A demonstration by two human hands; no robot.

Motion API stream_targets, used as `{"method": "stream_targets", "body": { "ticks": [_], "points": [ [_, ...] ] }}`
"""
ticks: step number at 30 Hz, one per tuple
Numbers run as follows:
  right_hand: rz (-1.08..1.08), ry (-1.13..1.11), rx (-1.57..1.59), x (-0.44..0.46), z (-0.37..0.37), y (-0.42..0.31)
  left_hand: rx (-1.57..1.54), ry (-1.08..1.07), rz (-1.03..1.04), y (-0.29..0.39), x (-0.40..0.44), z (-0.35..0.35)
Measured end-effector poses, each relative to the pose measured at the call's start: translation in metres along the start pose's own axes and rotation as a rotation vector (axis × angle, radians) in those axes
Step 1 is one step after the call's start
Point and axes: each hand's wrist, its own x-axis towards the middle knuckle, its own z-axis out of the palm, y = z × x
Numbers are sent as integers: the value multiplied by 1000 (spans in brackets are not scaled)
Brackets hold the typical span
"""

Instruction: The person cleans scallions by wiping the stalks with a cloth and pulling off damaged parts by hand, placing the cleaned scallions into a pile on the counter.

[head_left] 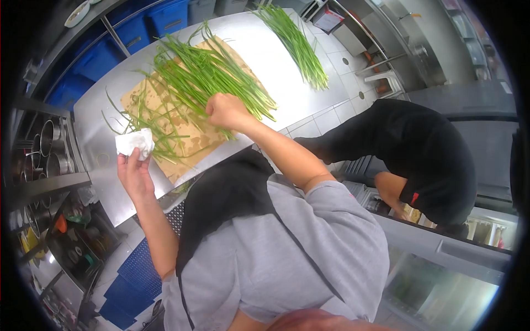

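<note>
A large pile of long green chives (199, 69) lies on brown, damp-spotted cardboard (190, 151) over a steel table. My right hand (226, 112) is closed at the near side of the pile, fingers curled down onto the stalks; how many stalks are in it is hidden. Upright in my left hand (135, 174) is a crumpled white cloth or paper towel (136, 142), pinched between thumb and fingers. Looser, scattered chives (160, 129) spread over the cardboard beside the left hand.
Another bunch of chives (292, 47) lies at the steel table's (102, 185) far right. A person in black (419, 149) bends over an open drawer at right. Blue bins (168, 17) line the back left; pots (51, 138) sit on a left shelf.
</note>
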Motion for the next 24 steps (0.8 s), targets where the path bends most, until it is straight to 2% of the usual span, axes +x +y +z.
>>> {"method": "stream_targets", "body": {
  "ticks": [1, 4, 7, 10, 16, 19, 24],
  "points": [
    [-2, -36, -38, -2, -2, -1, -5, -5, 7, 0, -1, 2],
    [-12, 65, -165, -5, 0, -9, -12, -13, 22, 2, -2, 9],
    [-28, 72, -159, -5, -5, -16, -3, -17, 22, 2, -2, 13],
    [56, 31, 13, 0, -4, -16, -2, -24, 23, -1, -2, 15],
    [88, -13, 354, -2, -7, -7, 28, -2, -2, -7, -5, 11],
    [71, 117, 260, 1, 1, -6, 27, -5, -8, -10, -4, 8],
    [67, 144, 280, 3, 1, -7, 39, -3, -15, -7, -6, 14]
  ]
}}
